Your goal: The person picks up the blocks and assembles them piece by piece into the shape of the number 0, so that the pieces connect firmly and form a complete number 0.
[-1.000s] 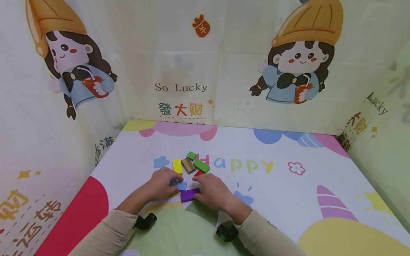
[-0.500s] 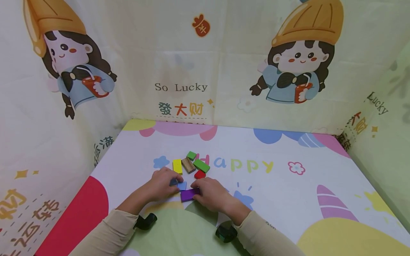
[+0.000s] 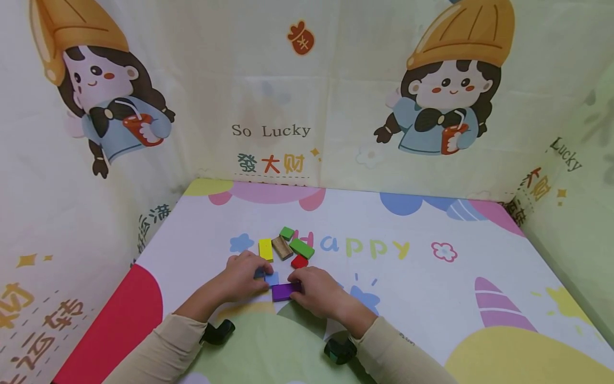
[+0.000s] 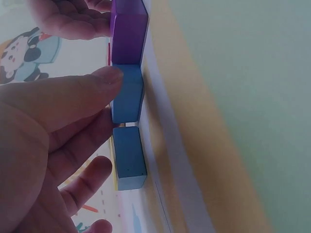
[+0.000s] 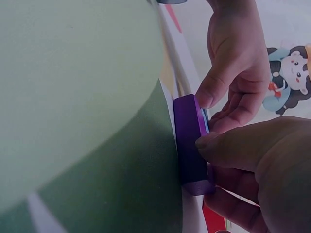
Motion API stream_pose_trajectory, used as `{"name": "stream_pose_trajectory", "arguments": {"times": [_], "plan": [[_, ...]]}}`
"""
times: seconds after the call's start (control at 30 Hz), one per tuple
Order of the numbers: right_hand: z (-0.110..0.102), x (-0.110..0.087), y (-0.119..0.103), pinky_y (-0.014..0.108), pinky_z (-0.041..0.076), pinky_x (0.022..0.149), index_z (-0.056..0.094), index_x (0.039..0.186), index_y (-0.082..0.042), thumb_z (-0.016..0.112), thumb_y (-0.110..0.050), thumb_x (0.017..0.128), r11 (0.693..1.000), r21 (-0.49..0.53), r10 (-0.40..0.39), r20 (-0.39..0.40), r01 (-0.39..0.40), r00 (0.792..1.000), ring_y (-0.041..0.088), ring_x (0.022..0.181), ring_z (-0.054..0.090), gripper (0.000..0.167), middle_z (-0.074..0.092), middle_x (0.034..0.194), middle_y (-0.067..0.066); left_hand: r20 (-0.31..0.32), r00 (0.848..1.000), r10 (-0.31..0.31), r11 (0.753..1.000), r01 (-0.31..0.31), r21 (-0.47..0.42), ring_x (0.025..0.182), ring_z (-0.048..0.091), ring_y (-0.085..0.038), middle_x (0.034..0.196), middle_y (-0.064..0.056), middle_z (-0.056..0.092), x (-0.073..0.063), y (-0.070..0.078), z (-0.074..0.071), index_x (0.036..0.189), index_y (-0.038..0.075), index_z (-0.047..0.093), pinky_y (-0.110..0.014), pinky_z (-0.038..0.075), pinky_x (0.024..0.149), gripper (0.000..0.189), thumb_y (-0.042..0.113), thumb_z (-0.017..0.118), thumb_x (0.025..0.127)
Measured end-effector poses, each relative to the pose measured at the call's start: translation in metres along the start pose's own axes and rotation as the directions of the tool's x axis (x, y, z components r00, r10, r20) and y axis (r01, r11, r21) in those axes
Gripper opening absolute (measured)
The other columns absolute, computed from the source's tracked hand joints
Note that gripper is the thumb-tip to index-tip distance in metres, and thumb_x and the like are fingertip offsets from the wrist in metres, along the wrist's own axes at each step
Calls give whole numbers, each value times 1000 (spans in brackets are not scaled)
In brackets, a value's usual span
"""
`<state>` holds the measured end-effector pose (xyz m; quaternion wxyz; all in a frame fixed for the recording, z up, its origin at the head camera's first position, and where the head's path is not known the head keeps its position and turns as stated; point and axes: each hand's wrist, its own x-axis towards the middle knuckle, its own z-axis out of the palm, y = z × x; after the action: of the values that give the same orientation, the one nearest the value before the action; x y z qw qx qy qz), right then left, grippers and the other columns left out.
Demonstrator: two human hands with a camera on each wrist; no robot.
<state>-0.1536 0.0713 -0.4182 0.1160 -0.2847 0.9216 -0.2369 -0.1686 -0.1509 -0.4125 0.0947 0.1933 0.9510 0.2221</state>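
My left hand [image 3: 244, 276] pinches a light blue block [image 3: 272, 278] between thumb and fingers. A second, darker blue block [image 4: 129, 158] lies beside it with a narrow gap, partly hidden under that hand in the head view. With thumb and fingers, my right hand [image 3: 318, 290] grips a purple rectangular block [image 3: 284, 292] by its right part. In the left wrist view the purple block's end meets the light blue block's end. Just beyond the right fingers lies a red block [image 3: 299, 261].
Behind the hands lie a yellow block [image 3: 266, 250], a brown block [image 3: 282, 248], a long green block [image 3: 302, 248] and a small green block [image 3: 287, 233]. The tabletop [image 3: 384, 288] has a printed cloth; patterned cloth walls [image 3: 345, 106] surround its back and sides.
My right hand has drawn back slightly toward me, uncovering the red block. The purple block has shifted a little to the right. My left hand has barely moved.
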Motion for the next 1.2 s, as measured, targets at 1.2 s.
{"name": "stream_pose_trajectory", "arguments": {"times": [1.2], "plan": [[-1, -3, 5, 33, 50, 91, 67, 123, -10, 72, -25, 94, 1000, -27, -5, -7, 5, 1000, 13, 98, 58, 33, 67, 111, 0, 20, 1000, 8, 1000, -8, -13, 117, 47, -25, 102, 8, 63, 2, 3, 5, 106, 18, 74, -54, 32, 99, 27, 18, 84, 81]]}}
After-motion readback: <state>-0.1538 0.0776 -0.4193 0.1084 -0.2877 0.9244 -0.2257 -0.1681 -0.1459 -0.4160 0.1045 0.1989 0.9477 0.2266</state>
